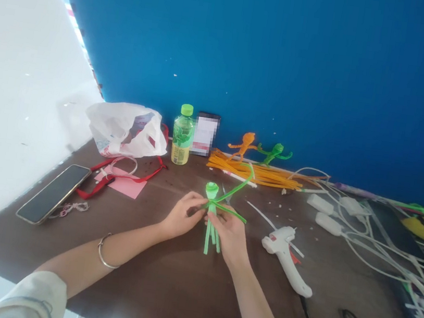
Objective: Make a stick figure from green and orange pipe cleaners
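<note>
A figure twisted from bright green pipe cleaners (pixel 210 221) is held up over the dark brown tabletop (pixel 177 296). It has a round coiled head, and several straight strands hang down as legs. My left hand (pixel 182 217) pinches it from the left just under the head. My right hand (pixel 228 237) grips it from the right at the same spot, and my fingers hide the twist there. One long green strand curves up and away to the far right of the head, and a shorter one sticks out to the right.
A white hot glue gun (pixel 281 253) lies to the right, beside a tangle of white cables (pixel 373 245). At the back are orange pipe-cleaner strands (pixel 253 172), two finished-looking figures, a green bottle (pixel 183 134) and a white plastic bag (pixel 125 131). A smartphone (pixel 53 193) lies left.
</note>
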`<state>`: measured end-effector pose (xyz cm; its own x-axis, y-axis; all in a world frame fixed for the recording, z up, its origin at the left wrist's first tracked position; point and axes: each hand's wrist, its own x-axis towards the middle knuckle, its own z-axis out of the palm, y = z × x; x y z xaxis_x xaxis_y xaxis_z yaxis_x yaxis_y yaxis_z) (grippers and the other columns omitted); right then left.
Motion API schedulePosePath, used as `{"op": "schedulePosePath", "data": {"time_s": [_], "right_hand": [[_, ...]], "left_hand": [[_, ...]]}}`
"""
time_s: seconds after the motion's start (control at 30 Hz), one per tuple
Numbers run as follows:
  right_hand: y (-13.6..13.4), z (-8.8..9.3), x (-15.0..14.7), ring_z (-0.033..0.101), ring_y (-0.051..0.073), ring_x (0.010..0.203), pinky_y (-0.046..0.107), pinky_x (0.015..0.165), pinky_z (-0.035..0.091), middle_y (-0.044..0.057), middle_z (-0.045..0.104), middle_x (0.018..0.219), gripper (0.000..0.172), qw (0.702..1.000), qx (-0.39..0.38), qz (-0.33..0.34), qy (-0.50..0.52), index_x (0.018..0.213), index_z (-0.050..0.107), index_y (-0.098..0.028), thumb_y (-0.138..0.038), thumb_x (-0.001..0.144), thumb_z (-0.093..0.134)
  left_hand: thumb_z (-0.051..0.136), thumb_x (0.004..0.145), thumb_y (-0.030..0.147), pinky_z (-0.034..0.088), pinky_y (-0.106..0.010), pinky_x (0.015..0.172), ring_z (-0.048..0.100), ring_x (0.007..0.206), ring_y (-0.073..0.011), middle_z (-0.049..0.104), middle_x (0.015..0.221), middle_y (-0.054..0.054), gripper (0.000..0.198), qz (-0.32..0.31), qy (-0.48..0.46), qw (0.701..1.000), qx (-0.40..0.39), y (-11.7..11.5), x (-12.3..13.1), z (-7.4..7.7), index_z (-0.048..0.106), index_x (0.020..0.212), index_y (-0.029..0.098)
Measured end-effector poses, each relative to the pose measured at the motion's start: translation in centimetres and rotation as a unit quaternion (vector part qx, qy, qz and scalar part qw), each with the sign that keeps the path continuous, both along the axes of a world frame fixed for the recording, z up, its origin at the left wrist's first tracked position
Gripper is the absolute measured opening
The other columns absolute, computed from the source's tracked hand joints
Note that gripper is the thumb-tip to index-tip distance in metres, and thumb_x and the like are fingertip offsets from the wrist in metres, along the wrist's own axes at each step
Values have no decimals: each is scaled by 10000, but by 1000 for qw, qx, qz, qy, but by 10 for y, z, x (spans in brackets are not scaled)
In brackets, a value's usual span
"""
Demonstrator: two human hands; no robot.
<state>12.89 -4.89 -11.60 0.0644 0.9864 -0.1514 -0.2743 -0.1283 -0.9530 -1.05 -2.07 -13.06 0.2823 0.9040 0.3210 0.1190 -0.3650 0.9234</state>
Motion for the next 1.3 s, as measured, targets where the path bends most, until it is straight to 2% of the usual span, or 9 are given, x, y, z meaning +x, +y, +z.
{"op": "schedulePosePath", "data": {"time_s": [0.13, 0.17, 0.27, 0.53, 0.7, 0.93, 1.07, 1.17, 1.3], "right_hand": [[2, 0, 0, 609, 159, 630, 322, 650, 504, 14, 632, 705, 303, 997, -15, -74, 17, 778, 601, -151, -288, 556, 754], [2, 0, 0, 613, 164, 640, 318, 648, 503, 17, 633, 704, 302, 996, -18, -86, 25, 772, 605, -150, -291, 552, 756], [3, 0, 1, 618, 176, 653, 303, 608, 502, 29, 641, 709, 311, 994, -27, -90, 48, 787, 603, -158, -313, 560, 751], [1, 1, -4, 623, 194, 745, 304, 658, 497, 36, 649, 764, 256, 998, 4, -45, 48, 822, 595, -184, -350, 649, 683], [-2, 3, -8, 614, 203, 779, 297, 635, 497, 53, 649, 820, 256, 998, 18, -41, 45, 829, 590, -192, -353, 650, 677], [-6, 3, -15, 589, 195, 800, 326, 717, 466, 54, 650, 808, 212, 998, 45, -36, 36, 808, 630, -174, -310, 652, 676], [-7, 3, -16, 520, 124, 547, 264, 518, 428, 14, 598, 629, 210, 999, 33, -35, 3, 719, 620, -160, -340, 633, 687], [-8, 5, -17, 417, 83, 414, 238, 415, 351, -27, 520, 515, 233, 999, 23, -30, -7, 694, 595, -161, -370, 637, 680], [-10, 6, -17, 404, 89, 366, 246, 418, 342, -58, 460, 422, 241, 999, 30, -15, -33, 699, 564, -176, -401, 671, 647]], "left_hand": [[463, 758, 139, 420, -344, 814, 492, 919, -179, 514, 925, -81, 258, 129, 71, 979, 139, -7, -5, -1, 597, 970, 200], [462, 753, 133, 422, -334, 803, 496, 904, -179, 518, 909, -83, 232, 125, 79, 974, 173, -10, -5, -1, 607, 923, 197], [440, 757, 129, 449, -264, 697, 529, 771, -146, 549, 848, -76, 217, -28, 108, 973, 200, -24, -3, 0, 601, 883, 200], [347, 828, 182, 432, -301, 740, 559, 755, -168, 596, 831, -66, 259, -8, 126, 991, 45, -35, 4, 13, 554, 983, 186], [331, 859, 249, 413, -322, 829, 553, 907, -191, 598, 990, -79, 323, -48, 62, 997, 3, -36, 9, 21, 514, 1120, 198], [410, 834, 368, 311, -333, 983, 442, 1138, -201, 532, 1176, -72, 397, -35, -65, 993, -92, -29, 13, 18, 481, 1192, 212], [437, 803, 452, 464, -270, 725, 571, 805, -153, 587, 1018, -75, 484, -77, -141, 971, -179, -24, 13, 13, 452, 1216, 201], [452, 792, 470, 443, -223, 554, 520, 563, -94, 581, 724, -27, 505, -113, -188, 946, -240, -22, 14, 11, 456, 1200, 172], [511, 768, 444, 424, -204, 514, 496, 490, -74, 501, 553, 24, 479, -132, -249, 918, -280, -22, 14, 13, 490, 1137, 140]]}}
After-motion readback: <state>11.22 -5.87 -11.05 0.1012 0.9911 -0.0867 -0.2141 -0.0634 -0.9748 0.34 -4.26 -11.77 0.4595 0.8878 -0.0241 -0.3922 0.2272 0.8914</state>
